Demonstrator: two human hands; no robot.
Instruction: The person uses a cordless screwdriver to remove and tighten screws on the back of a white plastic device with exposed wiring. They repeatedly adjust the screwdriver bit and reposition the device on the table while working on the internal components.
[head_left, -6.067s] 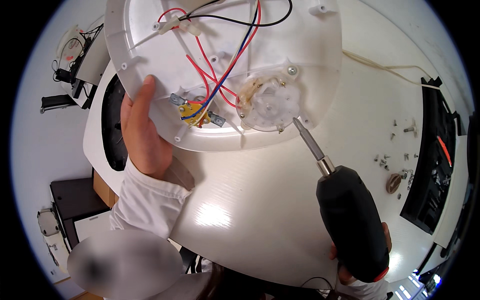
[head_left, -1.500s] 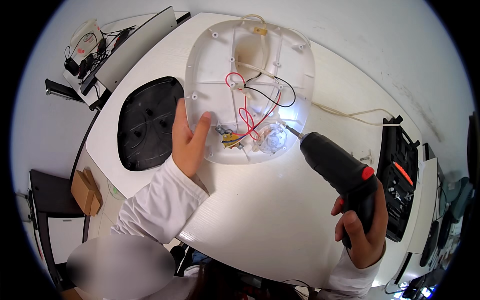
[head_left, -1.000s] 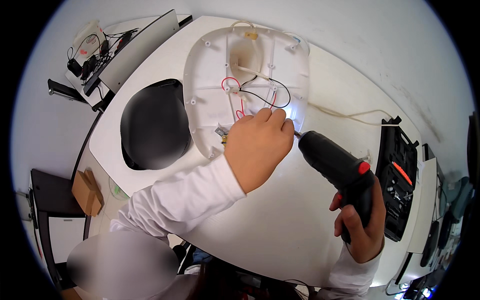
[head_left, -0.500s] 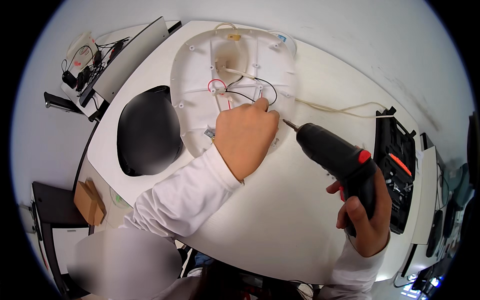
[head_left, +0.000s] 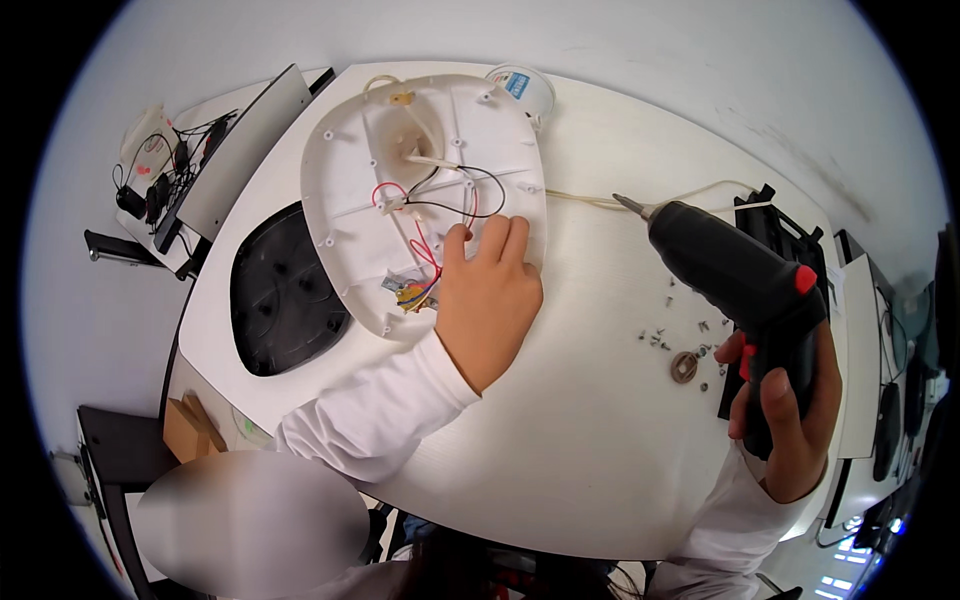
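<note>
The person's left hand (head_left: 490, 310) is reaching over a white, rounded plastic shell (head_left: 350, 230) that is lying open side up on the white desk (head_left: 550, 450). The shell is spreading out beneath this hand and away to its left and beyond it. The fingers are curling down inside, tips bent, and I cannot tell whether they are closing on anything, since the back of the hand is hiding what is under it. Just left of that hand, a yellow switch piece with metal tabs (head_left: 410, 297) is sitting with red wires running to it, while a black wire (head_left: 502, 195) is looping just past the fingertips.

The right hand (head_left: 800, 420) is wrapping its fingers around the grip of a black pistol-shaped power screwdriver with red trim (head_left: 700, 250), whose bit is pointing up and leftward, clear of both the shell and the left hand. Left of the right hand, small silver screws (head_left: 655, 340) are lying scattered near a round brown piece (head_left: 684, 367).
</note>
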